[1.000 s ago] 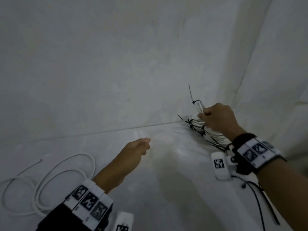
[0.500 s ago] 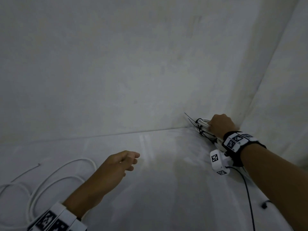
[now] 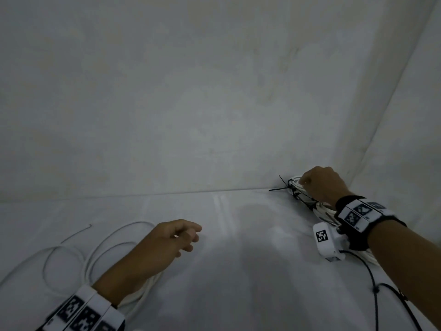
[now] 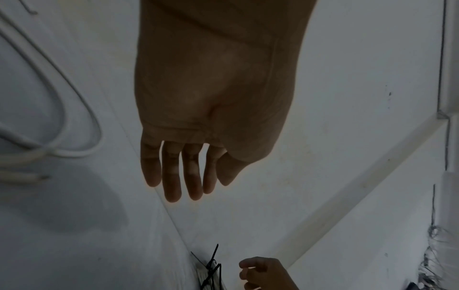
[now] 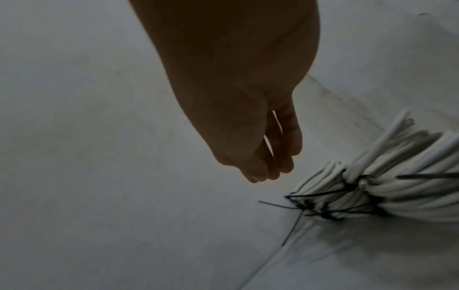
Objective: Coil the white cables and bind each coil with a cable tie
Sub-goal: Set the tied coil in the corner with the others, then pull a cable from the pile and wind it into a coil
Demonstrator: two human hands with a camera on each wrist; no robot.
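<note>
A pile of coiled white cables (image 3: 297, 187), each bound with black cable ties (image 3: 278, 188), lies in the far right corner against the wall. My right hand (image 3: 304, 183) hovers just over it. In the right wrist view the right hand (image 5: 270, 172) has straight fingers that hold nothing, and the pile of coils (image 5: 397, 186) lies beside them. My left hand (image 3: 191, 237) floats above the white surface with relaxed, empty fingers (image 4: 171, 182). A loose white cable (image 3: 95, 247) sprawls in wide loops at the near left, partly under my left forearm.
White walls meet in a corner (image 3: 353, 173) right behind the pile of coils. The black cord (image 3: 372, 278) of my wrist camera trails across the surface at the near right. The white table surface (image 3: 238, 271) stretches between my hands.
My right hand carried the tied coil down onto the pile in the corner and let go of it. My left hand drew back toward the loose cable with its fingers relaxed.
</note>
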